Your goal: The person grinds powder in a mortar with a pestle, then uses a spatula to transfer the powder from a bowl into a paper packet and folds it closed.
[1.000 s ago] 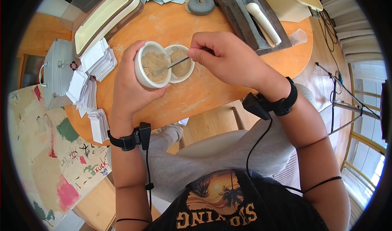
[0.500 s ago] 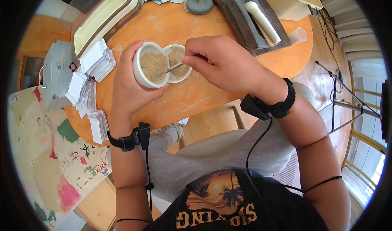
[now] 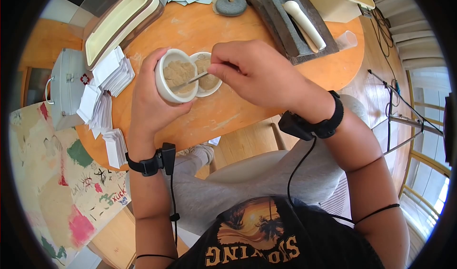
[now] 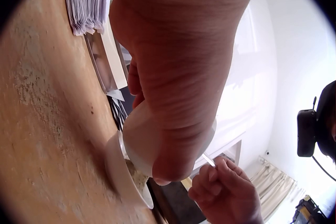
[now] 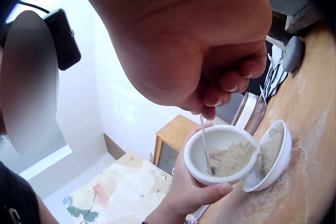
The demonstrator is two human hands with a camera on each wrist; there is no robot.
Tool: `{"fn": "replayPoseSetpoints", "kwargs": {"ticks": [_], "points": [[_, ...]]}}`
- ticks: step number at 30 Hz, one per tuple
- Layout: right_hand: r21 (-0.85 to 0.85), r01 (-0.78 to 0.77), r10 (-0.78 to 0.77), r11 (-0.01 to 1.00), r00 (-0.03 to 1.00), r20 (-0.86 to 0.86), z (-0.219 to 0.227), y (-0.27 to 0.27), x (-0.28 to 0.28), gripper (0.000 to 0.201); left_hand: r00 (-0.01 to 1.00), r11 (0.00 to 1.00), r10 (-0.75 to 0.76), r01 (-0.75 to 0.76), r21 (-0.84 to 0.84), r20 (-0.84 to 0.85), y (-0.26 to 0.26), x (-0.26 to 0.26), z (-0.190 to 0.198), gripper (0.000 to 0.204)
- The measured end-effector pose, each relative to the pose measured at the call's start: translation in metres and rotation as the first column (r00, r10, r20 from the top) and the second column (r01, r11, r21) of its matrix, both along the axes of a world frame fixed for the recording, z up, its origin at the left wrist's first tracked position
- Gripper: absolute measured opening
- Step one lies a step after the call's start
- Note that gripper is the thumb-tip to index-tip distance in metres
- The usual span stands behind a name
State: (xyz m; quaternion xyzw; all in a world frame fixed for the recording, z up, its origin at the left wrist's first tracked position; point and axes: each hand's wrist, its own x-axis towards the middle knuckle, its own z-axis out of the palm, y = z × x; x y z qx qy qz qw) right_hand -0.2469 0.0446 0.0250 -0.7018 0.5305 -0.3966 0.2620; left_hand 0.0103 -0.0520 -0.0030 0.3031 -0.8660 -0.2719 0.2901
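In the head view my left hand (image 3: 146, 100) grips a white bowl with a pouring lip (image 3: 160, 87), tilted to the right, its thumb along the lower side. Beige powder (image 3: 181, 73) fills much of the bowl. My right hand (image 3: 259, 71) pinches the handle of a thin metal spatula (image 3: 191, 80), whose end dips into that powder. Just to the right, a second white bowl (image 5: 283, 158) stands on the table with similar powder inside; the tilted bowl's lip overlaps its rim in the right wrist view. My left fingers mostly hide the held bowl in the left wrist view.
Stacks of folded white papers (image 3: 113, 71) line the table's left edge beside a grey metal case (image 3: 69, 90). Farther back are a long cream tray (image 3: 119, 24), a round grey stone (image 3: 230, 6), a white pestle (image 3: 304, 25) on a stone slab, and a clear cup (image 3: 348, 40).
My right hand has shifted left and the spatula has gone deeper across the held bowl, toward its lower left. The left hand and both bowls have barely moved.
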Motion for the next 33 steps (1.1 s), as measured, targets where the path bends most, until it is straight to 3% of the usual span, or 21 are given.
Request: {"fn": "replayPoseSetpoints", "kwargs": {"ticks": [5,7,10,14,16,22,26,28,31,33], "points": [[-0.018,0.094,-0.095,0.995,0.99,-0.1,-0.007,0.0,-0.004,0.024,1.0,1.0,-0.005,0.005,-0.005,0.01,0.0,0.001,-0.001,0.103],[0.151,0.161,-0.128,0.975,0.97,-0.205,0.004,0.002,-0.008,0.024,1.0,1.0,-0.005,0.006,0.02,-0.008,0.001,0.001,-0.001,0.103],[0.192,0.204,-0.169,0.96,0.968,-0.184,0.016,0.004,-0.012,0.024,1.0,1.0,0.0,0.0,0.015,0.001,0.001,0.002,0.001,0.103],[0.154,0.157,-0.14,0.976,0.984,-0.114,0.016,0.004,-0.011,0.024,1.0,1.0,-0.001,0.001,0.019,-0.002,0.0,0.001,0.001,0.103],[0.126,0.013,-0.006,0.992,0.998,-0.055,0.01,0.004,-0.006,0.023,1.0,1.0,-0.017,0.017,-0.015,-0.003,0.0,0.0,0.0,0.103],[0.099,0.112,-0.084,0.989,0.965,-0.248,0.006,0.003,-0.018,0.023,1.0,0.999,-0.024,0.025,0.021,-0.02,-0.001,0.0,-0.002,0.102],[0.132,0.113,-0.085,0.985,0.975,-0.204,0.016,0.004,-0.021,0.023,1.0,1.0,-0.012,0.012,-0.005,-0.008,-0.001,0.002,0.001,0.102],[0.109,0.043,-0.027,0.993,0.989,-0.146,0.016,0.005,-0.018,0.023,1.0,1.0,-0.014,0.014,-0.002,0.006,-0.001,0.003,0.003,0.101],[0.095,-0.017,0.031,0.995,0.988,-0.15,0.007,0.004,-0.012,0.024,1.0,1.0,-0.025,0.025,-0.018,0.002,0.0,0.003,0.004,0.102],[0.104,0.023,-0.004,0.994,0.984,-0.178,0.008,0.004,-0.015,0.024,0.999,1.0,-0.02,0.02,0.013,0.038,0.0,0.006,0.006,0.105]]}}
